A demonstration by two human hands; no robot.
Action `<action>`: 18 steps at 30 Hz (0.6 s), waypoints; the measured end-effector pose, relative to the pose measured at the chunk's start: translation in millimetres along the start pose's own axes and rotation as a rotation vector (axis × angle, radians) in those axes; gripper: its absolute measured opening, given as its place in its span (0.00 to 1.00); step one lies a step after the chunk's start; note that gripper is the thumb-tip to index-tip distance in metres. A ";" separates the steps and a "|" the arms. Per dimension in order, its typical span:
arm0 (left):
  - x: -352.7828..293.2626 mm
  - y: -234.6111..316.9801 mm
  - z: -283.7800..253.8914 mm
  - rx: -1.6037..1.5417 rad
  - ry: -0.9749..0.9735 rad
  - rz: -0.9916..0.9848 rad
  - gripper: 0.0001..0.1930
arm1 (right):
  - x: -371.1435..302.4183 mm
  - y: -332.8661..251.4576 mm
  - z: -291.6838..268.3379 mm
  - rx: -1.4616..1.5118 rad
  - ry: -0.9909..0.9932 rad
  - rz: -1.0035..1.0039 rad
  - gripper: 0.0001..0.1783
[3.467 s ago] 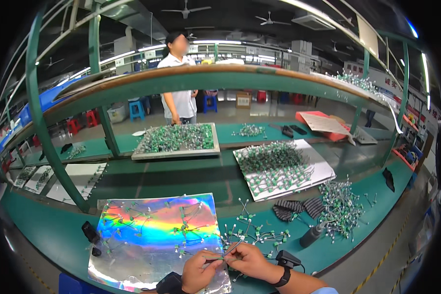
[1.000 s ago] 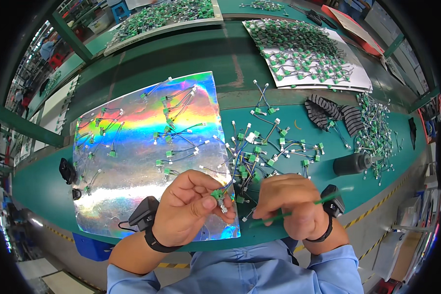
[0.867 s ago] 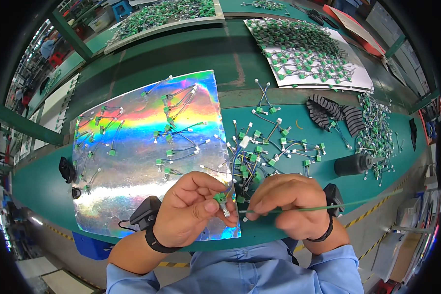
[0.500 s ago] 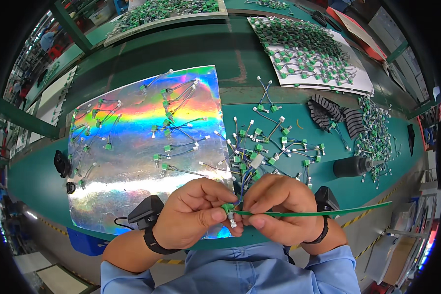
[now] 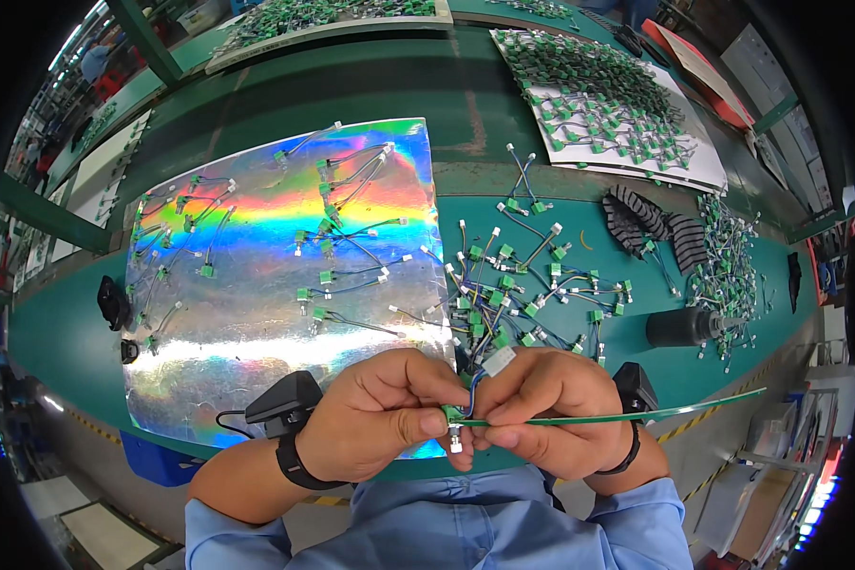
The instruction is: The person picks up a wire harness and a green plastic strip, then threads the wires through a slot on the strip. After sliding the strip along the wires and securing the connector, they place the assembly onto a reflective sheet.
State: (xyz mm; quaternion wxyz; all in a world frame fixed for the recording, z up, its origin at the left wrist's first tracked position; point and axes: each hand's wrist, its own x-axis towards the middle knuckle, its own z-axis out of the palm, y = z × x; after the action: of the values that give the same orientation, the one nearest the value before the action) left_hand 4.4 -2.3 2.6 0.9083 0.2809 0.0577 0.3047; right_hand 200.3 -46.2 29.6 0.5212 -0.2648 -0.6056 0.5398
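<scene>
Green-bodied component (image 5: 452, 415) is held raised in front of the wearer's body, near the close edge of the worktop (image 5: 57, 318). It is pinched between thumb and fingers of the left hand (image 5: 385, 408), its metal shaft (image 5: 456, 440) pointed toward the wearer. Blue wire (image 5: 476, 385) is led up from it between the hands, with a white end piece (image 5: 499, 361) lying over the right fingers.

By the right hand (image 5: 551, 408), a long green strip (image 5: 627, 416) is gripped close to its inner end, thumb below, fingertips above; the rest is left free, running out rightward past the wrist. The strip's inner end is set at the component's side; whether it is touching cannot be told, the spot being crowded by fingers.

Judged on technique: a short grip near the tip, as used here, is likely best, since the tip could be levered off line by the long tail. The component is better steadied by its body than by its shaft. The wire should be kept clear of the strip, lest it be snagged.

Similar parts (image 5: 326, 276) are spread over a reflective sheet (image 5: 242, 299) at left; a dark bottle (image 5: 676, 327) is stood at right
</scene>
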 end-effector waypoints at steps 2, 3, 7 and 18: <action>0.2 -0.6 -0.9 0.014 0.007 0.002 0.10 | 1.6 -3.5 0.3 -0.082 0.008 -0.013 0.09; 0.3 -0.7 -1.2 0.022 0.010 0.003 0.10 | 2.1 -4.4 0.3 -0.081 0.008 -0.013 0.09; 0.3 -0.2 -1.1 0.094 0.051 0.026 0.10 | 4.7 -7.2 1.0 -0.231 0.011 -0.066 0.07; 1.5 0.1 1.2 0.104 0.039 0.073 0.10 | -1.0 -2.8 3.3 -0.097 0.098 -0.068 0.05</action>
State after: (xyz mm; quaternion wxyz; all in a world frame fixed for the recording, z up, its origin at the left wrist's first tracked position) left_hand 5.9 -2.0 3.8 0.8794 0.3236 0.0807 0.3397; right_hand 198.3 -49.1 32.3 0.5547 -0.2951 -0.6136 0.4783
